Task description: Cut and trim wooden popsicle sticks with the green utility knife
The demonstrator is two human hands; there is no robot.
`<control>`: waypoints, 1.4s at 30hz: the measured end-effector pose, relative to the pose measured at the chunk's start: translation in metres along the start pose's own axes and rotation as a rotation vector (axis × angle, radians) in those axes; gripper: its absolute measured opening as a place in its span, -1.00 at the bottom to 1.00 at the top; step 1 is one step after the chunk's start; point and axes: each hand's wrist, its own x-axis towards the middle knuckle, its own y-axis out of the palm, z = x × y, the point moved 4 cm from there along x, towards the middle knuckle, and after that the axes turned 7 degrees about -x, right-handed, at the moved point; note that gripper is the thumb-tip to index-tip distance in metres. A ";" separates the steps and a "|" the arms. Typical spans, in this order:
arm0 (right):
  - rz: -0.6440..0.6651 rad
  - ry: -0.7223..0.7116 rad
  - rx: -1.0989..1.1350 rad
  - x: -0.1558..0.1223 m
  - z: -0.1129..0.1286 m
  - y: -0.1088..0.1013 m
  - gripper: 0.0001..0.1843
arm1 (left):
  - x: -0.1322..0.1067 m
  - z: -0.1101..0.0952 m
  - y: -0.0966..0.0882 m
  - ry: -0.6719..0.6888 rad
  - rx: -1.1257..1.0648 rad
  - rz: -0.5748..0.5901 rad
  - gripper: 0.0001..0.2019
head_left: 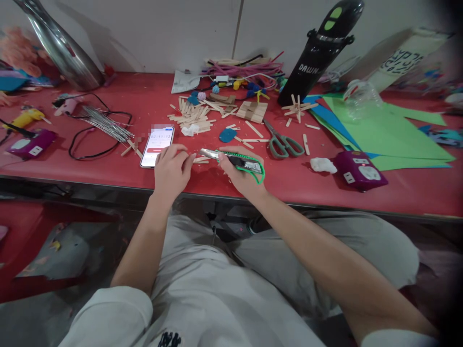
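My right hand [246,178] is wrapped round a green and black utility knife [249,165], its metal blade out and pointing left. To the left of the blade, the curled fingers of my left hand [171,168] come together over the table edge; what they pinch, if anything, is too small to make out. Short wooden stick pieces [201,160] lie between the two hands. A lit phone [157,140] with a timer lies partly behind my left hand. Beyond the knife are a blue oval piece [228,135] and grey-green scissors [284,144], blades partly spread.
Loose craft sticks [193,115] and a bundled stick panel [252,112] lie on the red table [289,185]. A black bottle [307,58], green paper sheets [394,130] and a purple box [361,171] stand right. Metal wires [106,124] and a glue gun [27,119] lie left.
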 end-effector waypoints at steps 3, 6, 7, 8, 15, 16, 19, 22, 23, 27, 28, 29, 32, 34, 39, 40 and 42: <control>0.009 -0.035 -0.030 0.000 0.001 0.000 -0.86 | -0.001 0.002 0.005 -0.022 -0.055 0.033 -0.74; 0.030 -0.102 -0.024 -0.001 0.003 0.001 -0.87 | -0.001 0.003 0.008 -0.083 -0.047 0.098 -0.71; 0.035 -0.122 -0.020 -0.002 0.003 0.002 -0.87 | 0.000 0.003 0.008 -0.100 -0.034 0.120 -0.69; 0.035 -0.138 -0.019 -0.002 0.004 0.002 -0.88 | 0.000 0.002 0.008 -0.113 -0.019 0.141 -0.67; 0.072 -0.193 -0.057 -0.005 0.005 0.007 -0.85 | 0.005 -0.002 0.003 -0.166 0.050 0.230 -0.60; 0.082 -0.212 -0.059 -0.006 0.005 0.007 -0.84 | 0.005 -0.001 0.003 -0.173 0.051 0.229 -0.61; 0.108 -0.284 -0.062 -0.006 0.009 0.007 -0.86 | 0.005 0.000 0.004 -0.181 0.040 0.221 -0.61; 0.133 -0.344 -0.069 -0.005 0.012 0.006 -0.89 | 0.004 0.001 0.006 -0.174 0.023 0.218 -0.61; 0.136 -0.351 -0.074 -0.005 0.013 0.006 -0.89 | 0.003 0.001 0.006 -0.173 0.019 0.215 -0.61; 0.129 -0.360 -0.072 -0.006 0.012 0.006 -0.90 | 0.003 0.001 0.006 -0.179 0.007 0.202 -0.65; 0.131 -0.359 -0.072 -0.006 0.011 0.006 -0.90 | 0.003 0.001 0.005 -0.181 0.007 0.199 -0.65; 0.134 -0.356 -0.076 -0.006 0.011 0.006 -0.90 | 0.003 0.001 0.005 -0.185 0.006 0.197 -0.66; 0.123 -0.319 -0.087 -0.007 0.008 0.007 -0.89 | 0.003 0.001 0.005 -0.201 -0.003 0.204 -0.66; 0.092 -0.309 -0.060 -0.007 0.008 0.007 -0.89 | 0.003 0.001 0.005 -0.219 -0.009 0.216 -0.64; 0.105 -0.272 -0.046 -0.006 0.007 0.008 -0.85 | 0.002 0.001 0.005 -0.246 0.001 0.230 -0.63; 0.115 -0.265 -0.055 -0.006 0.007 0.008 -0.84 | 0.002 0.001 0.005 -0.246 0.002 0.231 -0.63; 0.130 -0.258 -0.067 -0.006 0.007 0.008 -0.84 | 0.002 0.001 0.005 -0.250 0.005 0.232 -0.64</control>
